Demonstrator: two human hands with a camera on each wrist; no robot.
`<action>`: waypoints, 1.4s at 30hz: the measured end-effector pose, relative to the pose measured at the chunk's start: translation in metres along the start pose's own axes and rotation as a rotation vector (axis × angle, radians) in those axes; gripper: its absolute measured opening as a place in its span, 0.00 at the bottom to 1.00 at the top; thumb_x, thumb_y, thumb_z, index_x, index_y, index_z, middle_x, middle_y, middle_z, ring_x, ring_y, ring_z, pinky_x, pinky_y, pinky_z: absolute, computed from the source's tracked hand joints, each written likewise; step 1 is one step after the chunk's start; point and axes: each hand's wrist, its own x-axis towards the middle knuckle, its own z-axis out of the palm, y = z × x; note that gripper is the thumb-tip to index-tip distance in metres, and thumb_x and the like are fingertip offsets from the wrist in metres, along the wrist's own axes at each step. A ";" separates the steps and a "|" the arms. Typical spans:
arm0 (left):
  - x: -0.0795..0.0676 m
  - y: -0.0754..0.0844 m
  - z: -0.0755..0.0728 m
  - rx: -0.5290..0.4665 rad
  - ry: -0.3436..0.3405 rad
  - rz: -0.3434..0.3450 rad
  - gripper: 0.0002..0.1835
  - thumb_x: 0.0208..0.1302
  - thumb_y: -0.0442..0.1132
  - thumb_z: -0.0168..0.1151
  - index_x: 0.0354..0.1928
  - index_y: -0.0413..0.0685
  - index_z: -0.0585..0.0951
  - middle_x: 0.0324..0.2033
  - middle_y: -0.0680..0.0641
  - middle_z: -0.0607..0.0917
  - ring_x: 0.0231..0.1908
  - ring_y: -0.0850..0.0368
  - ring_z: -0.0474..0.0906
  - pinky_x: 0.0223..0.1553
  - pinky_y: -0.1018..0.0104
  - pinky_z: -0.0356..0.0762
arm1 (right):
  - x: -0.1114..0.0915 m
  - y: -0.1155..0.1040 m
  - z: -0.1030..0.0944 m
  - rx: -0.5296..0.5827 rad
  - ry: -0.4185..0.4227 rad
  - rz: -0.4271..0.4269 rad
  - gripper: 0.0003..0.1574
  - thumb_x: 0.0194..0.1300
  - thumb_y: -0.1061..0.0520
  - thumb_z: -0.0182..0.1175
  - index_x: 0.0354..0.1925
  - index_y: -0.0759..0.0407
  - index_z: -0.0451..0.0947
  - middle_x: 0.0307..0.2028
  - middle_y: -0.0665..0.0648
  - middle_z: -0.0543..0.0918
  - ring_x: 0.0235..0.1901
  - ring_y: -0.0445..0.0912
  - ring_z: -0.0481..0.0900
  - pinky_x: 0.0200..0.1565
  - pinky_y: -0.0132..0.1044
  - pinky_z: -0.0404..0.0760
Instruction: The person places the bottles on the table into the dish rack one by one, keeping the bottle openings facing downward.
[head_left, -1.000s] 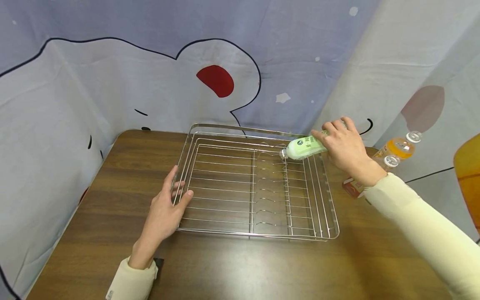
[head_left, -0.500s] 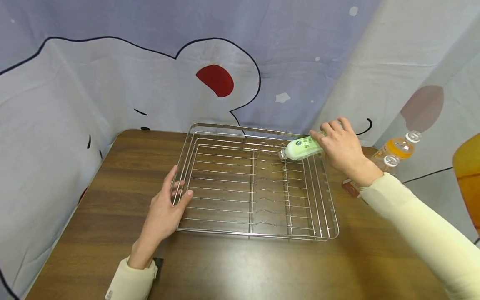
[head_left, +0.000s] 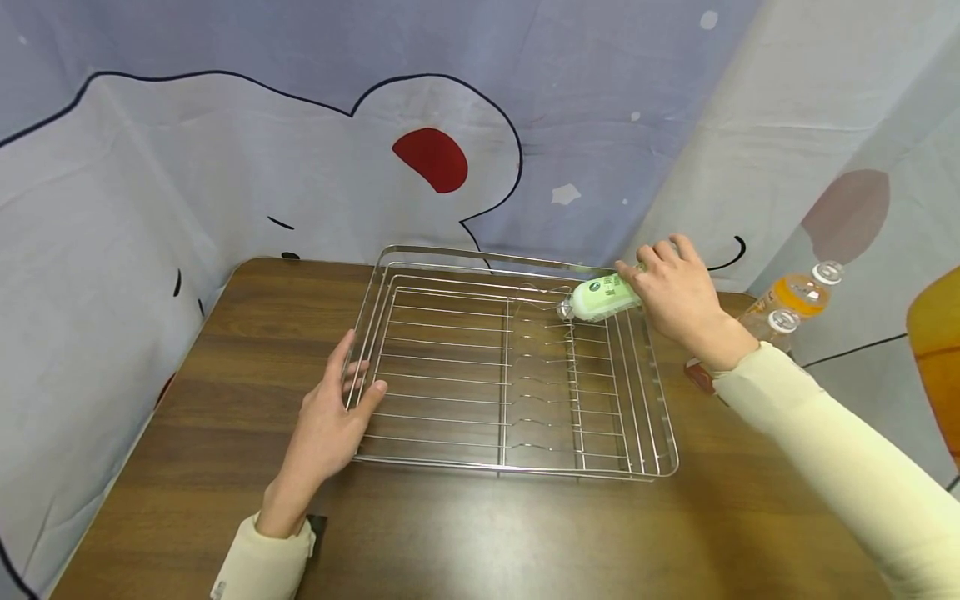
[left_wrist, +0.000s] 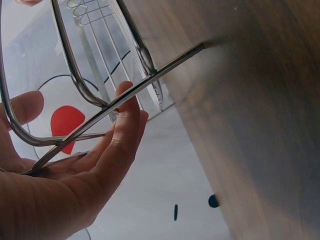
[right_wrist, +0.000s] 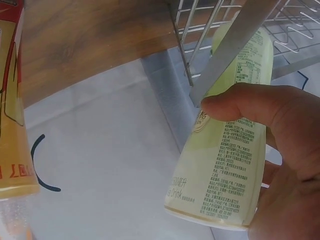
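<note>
A silver wire rack (head_left: 442,357) with raised rims stands on the wooden table. At its left rim is my left hand (head_left: 327,421), thumb on the inner side and fingers on the outer side. The left wrist view shows a fingertip against the metal rim bar (left_wrist: 127,95). My right hand (head_left: 677,296) grips a pale green drink bottle (head_left: 606,296) near its base, over the rack's back right corner. The bottle lies tilted, its clear cap (head_left: 565,309) pointing left and down among the wavy wires. In the right wrist view the flat rim (right_wrist: 232,52) crosses in front of the bottle (right_wrist: 220,170).
Two clear-topped bottles, one an orange drink bottle (head_left: 801,293), stand right of the rack, partly behind my right forearm. A red-labelled item (head_left: 699,375) shows under the sleeve. A printed curtain (head_left: 337,183) hangs behind the table (head_left: 435,533).
My right hand and the green bottle have shifted slightly left over the rack's corner. The left hand and the rack stay where they were.
</note>
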 end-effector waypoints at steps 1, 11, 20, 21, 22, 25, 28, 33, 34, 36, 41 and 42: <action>0.000 0.000 0.000 0.000 0.000 0.000 0.46 0.86 0.50 0.61 0.92 0.55 0.45 0.75 0.30 0.77 0.73 0.24 0.74 0.70 0.24 0.71 | 0.000 -0.001 0.000 -0.003 -0.008 0.004 0.36 0.53 0.73 0.76 0.63 0.61 0.88 0.50 0.70 0.86 0.53 0.69 0.82 0.71 0.65 0.69; 0.000 0.000 -0.001 0.006 0.001 -0.007 0.47 0.85 0.48 0.63 0.92 0.54 0.46 0.76 0.31 0.76 0.72 0.25 0.75 0.67 0.25 0.75 | 0.007 -0.009 -0.002 -0.054 -0.061 0.000 0.38 0.51 0.73 0.79 0.62 0.60 0.89 0.50 0.69 0.86 0.52 0.67 0.82 0.72 0.63 0.69; 0.001 0.003 -0.001 -0.001 -0.010 -0.034 0.49 0.83 0.45 0.66 0.92 0.57 0.45 0.77 0.33 0.76 0.74 0.26 0.74 0.67 0.26 0.76 | 0.011 -0.014 -0.006 -0.069 -0.135 0.004 0.37 0.54 0.73 0.78 0.63 0.61 0.88 0.54 0.69 0.86 0.53 0.68 0.82 0.73 0.64 0.66; 0.001 0.003 -0.001 -0.003 -0.012 -0.035 0.50 0.83 0.45 0.66 0.92 0.58 0.45 0.77 0.33 0.76 0.74 0.26 0.74 0.67 0.27 0.76 | 0.011 -0.014 -0.006 -0.070 -0.137 0.006 0.37 0.54 0.73 0.78 0.64 0.61 0.88 0.54 0.69 0.86 0.53 0.68 0.82 0.73 0.64 0.66; 0.002 0.003 -0.001 -0.002 -0.012 -0.035 0.50 0.83 0.45 0.66 0.92 0.58 0.45 0.77 0.33 0.76 0.74 0.27 0.74 0.66 0.27 0.76 | 0.010 -0.014 -0.006 -0.071 -0.141 0.006 0.38 0.53 0.73 0.78 0.64 0.61 0.87 0.54 0.69 0.86 0.52 0.68 0.81 0.73 0.64 0.66; 0.002 0.003 0.000 -0.006 -0.013 -0.038 0.49 0.83 0.46 0.66 0.92 0.58 0.45 0.77 0.33 0.76 0.74 0.27 0.75 0.66 0.27 0.77 | 0.010 -0.013 -0.005 -0.069 -0.144 0.007 0.39 0.53 0.72 0.79 0.64 0.61 0.87 0.53 0.68 0.86 0.52 0.68 0.81 0.73 0.64 0.66; 0.002 0.003 0.000 -0.013 -0.013 -0.039 0.50 0.83 0.46 0.66 0.92 0.59 0.45 0.77 0.33 0.76 0.73 0.28 0.75 0.65 0.28 0.78 | 0.010 -0.013 -0.003 -0.065 -0.138 0.006 0.39 0.52 0.71 0.80 0.64 0.61 0.87 0.53 0.68 0.86 0.51 0.67 0.81 0.72 0.64 0.66; 0.002 0.002 0.000 -0.014 -0.011 -0.036 0.49 0.83 0.46 0.65 0.92 0.58 0.45 0.77 0.33 0.76 0.73 0.27 0.75 0.65 0.27 0.77 | 0.009 -0.014 -0.003 -0.066 -0.134 0.006 0.40 0.50 0.72 0.81 0.64 0.62 0.87 0.53 0.69 0.86 0.52 0.68 0.82 0.73 0.65 0.66; 0.002 0.002 0.000 -0.014 -0.011 -0.034 0.49 0.83 0.46 0.65 0.92 0.57 0.45 0.77 0.33 0.76 0.73 0.27 0.74 0.66 0.27 0.77 | 0.009 -0.014 -0.003 -0.068 -0.136 0.007 0.40 0.50 0.72 0.81 0.64 0.62 0.87 0.53 0.69 0.86 0.52 0.68 0.82 0.73 0.65 0.66; 0.001 0.002 0.000 -0.015 -0.010 -0.033 0.49 0.83 0.46 0.65 0.92 0.57 0.45 0.76 0.33 0.76 0.73 0.27 0.75 0.66 0.27 0.77 | 0.008 -0.015 -0.003 -0.070 -0.134 0.009 0.40 0.50 0.72 0.81 0.64 0.62 0.87 0.52 0.69 0.86 0.52 0.68 0.82 0.73 0.65 0.66; 0.001 0.002 0.000 -0.020 -0.006 -0.026 0.49 0.84 0.47 0.65 0.92 0.57 0.45 0.76 0.33 0.77 0.73 0.27 0.75 0.66 0.26 0.76 | 0.007 -0.016 -0.003 -0.068 -0.111 0.015 0.40 0.49 0.74 0.80 0.63 0.62 0.88 0.52 0.69 0.86 0.53 0.69 0.82 0.74 0.66 0.66; 0.001 0.001 0.000 -0.019 -0.005 -0.025 0.48 0.84 0.47 0.64 0.92 0.57 0.45 0.76 0.33 0.77 0.73 0.27 0.75 0.66 0.26 0.76 | 0.007 -0.016 -0.003 -0.069 -0.103 0.015 0.39 0.49 0.74 0.80 0.62 0.62 0.88 0.51 0.69 0.86 0.53 0.69 0.82 0.74 0.66 0.66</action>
